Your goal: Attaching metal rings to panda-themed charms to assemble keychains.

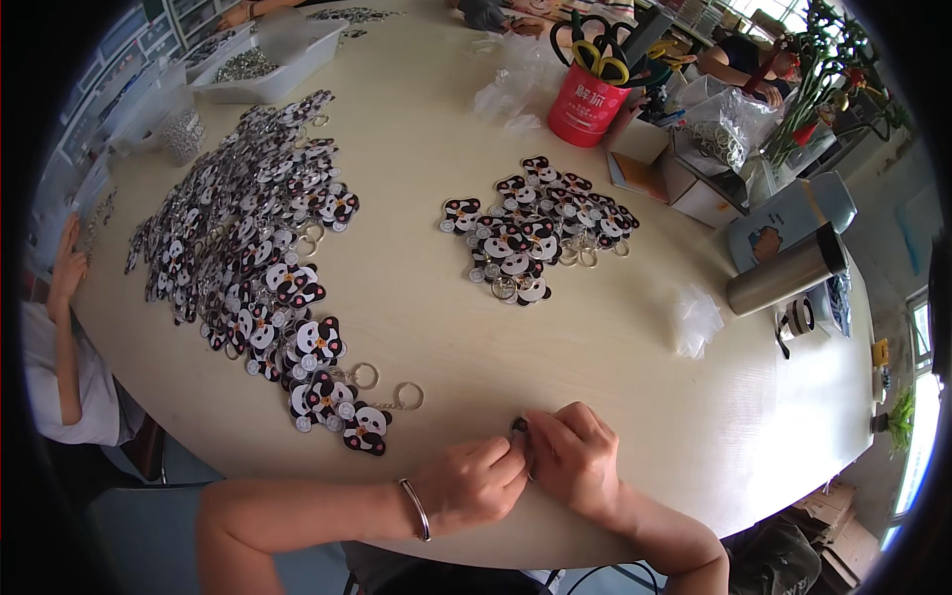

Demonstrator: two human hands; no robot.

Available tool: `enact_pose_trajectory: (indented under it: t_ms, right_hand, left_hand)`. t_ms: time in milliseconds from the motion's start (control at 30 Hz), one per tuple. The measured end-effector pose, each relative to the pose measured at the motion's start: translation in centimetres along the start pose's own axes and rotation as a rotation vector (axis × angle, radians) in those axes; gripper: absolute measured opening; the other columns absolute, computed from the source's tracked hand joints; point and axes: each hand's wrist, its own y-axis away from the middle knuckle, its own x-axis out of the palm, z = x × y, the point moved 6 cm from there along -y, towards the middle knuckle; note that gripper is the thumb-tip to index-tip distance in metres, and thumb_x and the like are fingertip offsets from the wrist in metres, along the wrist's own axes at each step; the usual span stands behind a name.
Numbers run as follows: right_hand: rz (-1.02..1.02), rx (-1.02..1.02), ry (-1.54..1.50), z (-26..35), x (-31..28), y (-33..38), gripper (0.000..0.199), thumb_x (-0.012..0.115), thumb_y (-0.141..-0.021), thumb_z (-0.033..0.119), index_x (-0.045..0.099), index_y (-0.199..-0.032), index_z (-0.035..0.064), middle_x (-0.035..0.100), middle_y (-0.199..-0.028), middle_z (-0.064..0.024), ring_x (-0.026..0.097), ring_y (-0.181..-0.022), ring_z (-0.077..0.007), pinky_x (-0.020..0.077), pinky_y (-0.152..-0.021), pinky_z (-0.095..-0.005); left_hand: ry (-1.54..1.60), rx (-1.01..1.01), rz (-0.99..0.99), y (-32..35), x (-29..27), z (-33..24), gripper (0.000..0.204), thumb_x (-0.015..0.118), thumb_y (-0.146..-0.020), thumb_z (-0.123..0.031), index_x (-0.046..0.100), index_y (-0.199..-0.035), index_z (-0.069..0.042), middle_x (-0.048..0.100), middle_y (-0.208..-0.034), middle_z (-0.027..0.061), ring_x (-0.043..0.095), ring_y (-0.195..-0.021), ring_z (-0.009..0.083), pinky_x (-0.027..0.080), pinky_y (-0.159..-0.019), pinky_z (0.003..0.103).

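Observation:
Close to the table's near edge, my left hand [484,480] and my right hand [573,458] meet, fingers pinched together. Between their fingertips is a small keychain [519,425]; a dark end and a bit of metal show, while the fingers cover the rest. A silver bangle [416,510] circles my left wrist. Left of my hands lies a big spread heap of panda keychains [238,238], black and white with metal rings and small round discs. Its nearest panda keychain [368,427] lies just beyond my left forearm. A smaller pile of panda keychains [526,233] sits farther off, mid-table.
A red can [585,104] holds scissors at the back right, beside small boxes [694,183]. A steel tumbler [788,275] lies tilted near crumpled clear plastic [697,320]. At far left stand a white tray [268,87] and a clear cup [182,137]. Other people sit around the table.

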Motion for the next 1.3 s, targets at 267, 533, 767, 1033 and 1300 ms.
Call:
enact_pose_trajectory:
  t_ms: [267, 533, 767, 1033, 1300]
  right_hand:
    - [0.022, -0.238, 0.050, 1.0, 0.2, 0.1, 0.030, 0.073, -0.058, -0.006, 0.070, -0.086, 0.0031, 0.055, -0.069, -0.0038, 0.054, -0.053, -0.0168, 0.0429, -0.044, -0.0282]
    - [0.012, -0.154, -0.009, 0.4, 0.3, -0.4, 0.027, 0.072, -0.058, -0.006, 0.070, -0.083, 0.0023, 0.056, -0.070, -0.0041, 0.054, -0.052, -0.0170, 0.0435, -0.044, -0.0281]
    - [0.082, -0.049, -0.240, -1.0, 0.2, -0.2, 0.025, 0.069, -0.068, -0.009, 0.069, -0.091, 0.0021, 0.059, -0.073, -0.0071, 0.057, -0.056, -0.0178, 0.0458, -0.045, -0.0289]
    - [0.172, -0.056, -0.131, -0.6, 0.1, -1.7, 0.031, 0.068, -0.066, -0.007, 0.066, -0.095, 0.0021, 0.059, -0.087, -0.0091, 0.062, -0.071, -0.0234, 0.0522, -0.057, -0.0335]
    - [0.278, -0.092, 0.006, -0.2, 1.2, -1.7, 0.021, 0.071, -0.066, -0.005, 0.065, -0.085, 0.0025, 0.057, -0.089, -0.0108, 0.060, -0.072, -0.0251, 0.0499, -0.058, -0.0343]
  left_hand:
    - [0.063, 0.003, -0.011, 0.2, 0.2, 0.2, 0.013, 0.060, -0.065, -0.012, 0.064, -0.070, -0.001, 0.059, -0.080, 0.0099, 0.054, -0.074, 0.0188, 0.052, -0.068, 0.026]
    - [0.061, 0.000, 0.002, 0.1, 0.2, 0.0, 0.014, 0.060, -0.065, -0.013, 0.063, -0.069, 0.000, 0.056, -0.079, 0.0100, 0.055, -0.077, 0.0209, 0.052, -0.072, 0.027]
    - [0.038, 0.036, -0.025, 0.0, 0.3, 0.0, 0.014, 0.059, -0.065, -0.012, 0.063, -0.069, 0.001, 0.055, -0.078, 0.0098, 0.054, -0.075, 0.0207, 0.052, -0.070, 0.027]
    - [0.074, 0.011, 0.007, 0.0, 0.1, 0.1, 0.013, 0.060, -0.065, -0.011, 0.062, -0.069, 0.001, 0.055, -0.078, 0.0099, 0.054, -0.074, 0.0204, 0.051, -0.066, 0.027]
    - [0.090, 0.003, 0.014, 0.2, 0.5, 0.0, 0.012, 0.060, -0.065, -0.011, 0.063, -0.070, -0.001, 0.056, -0.079, 0.0090, 0.053, -0.073, 0.0188, 0.050, -0.062, 0.026]
